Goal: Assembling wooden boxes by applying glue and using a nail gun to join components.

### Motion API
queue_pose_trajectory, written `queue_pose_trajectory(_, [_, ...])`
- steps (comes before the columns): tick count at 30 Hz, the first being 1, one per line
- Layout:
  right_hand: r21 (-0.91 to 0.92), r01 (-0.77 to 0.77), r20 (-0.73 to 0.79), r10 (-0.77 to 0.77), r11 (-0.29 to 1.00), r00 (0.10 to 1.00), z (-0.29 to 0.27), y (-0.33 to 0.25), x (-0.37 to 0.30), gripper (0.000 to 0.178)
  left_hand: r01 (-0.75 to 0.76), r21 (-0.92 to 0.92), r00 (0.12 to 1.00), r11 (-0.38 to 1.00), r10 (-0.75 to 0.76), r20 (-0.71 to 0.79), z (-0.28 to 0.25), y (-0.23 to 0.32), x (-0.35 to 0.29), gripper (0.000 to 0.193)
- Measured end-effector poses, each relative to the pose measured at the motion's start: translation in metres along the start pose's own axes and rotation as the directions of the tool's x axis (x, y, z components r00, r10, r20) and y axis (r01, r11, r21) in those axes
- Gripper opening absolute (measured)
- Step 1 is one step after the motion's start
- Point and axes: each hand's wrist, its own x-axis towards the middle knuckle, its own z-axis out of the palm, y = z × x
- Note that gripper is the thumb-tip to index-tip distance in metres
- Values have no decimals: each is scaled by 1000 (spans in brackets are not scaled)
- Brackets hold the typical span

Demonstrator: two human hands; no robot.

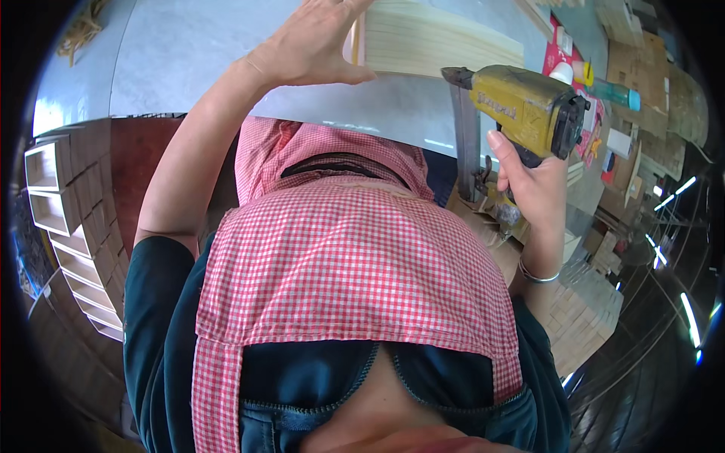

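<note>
My right hand (540,181) is wrapped round the handle of a yellow and black nail gun (513,98). Its nose points left, close to the near right corner of a pale wooden board (445,38) on the grey table (189,53). At the board's left end, my left hand (310,45) is spread, thumb apart from the fingers. The thumb lies over or beside the near edge; whether it touches the wood I cannot tell. Some of those fingertips run out of the top of the view. An upright light strip (356,41) shows beside that palm.
Open-fronted wooden boxes (51,166) are stacked at the left. On the right are a green bottle (613,93), a red printed sheet (557,49) and cardboard (634,64). More wooden pieces (581,317) are stacked low right. A tangled tan bundle (79,32) lies far left.
</note>
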Motion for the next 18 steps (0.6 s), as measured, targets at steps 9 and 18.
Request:
queue_pose_trajectory(9, [35, 280, 98, -282, 959, 954, -12, -13, 3, 26, 75, -393, 997, 916, -73, 21, 29, 25, 33, 96])
queue_pose_trajectory(18, [90, 181, 13, -183, 979, 983, 1, -14, -3, 20, 29, -396, 999, 918, -40, -19, 29, 28, 37, 97])
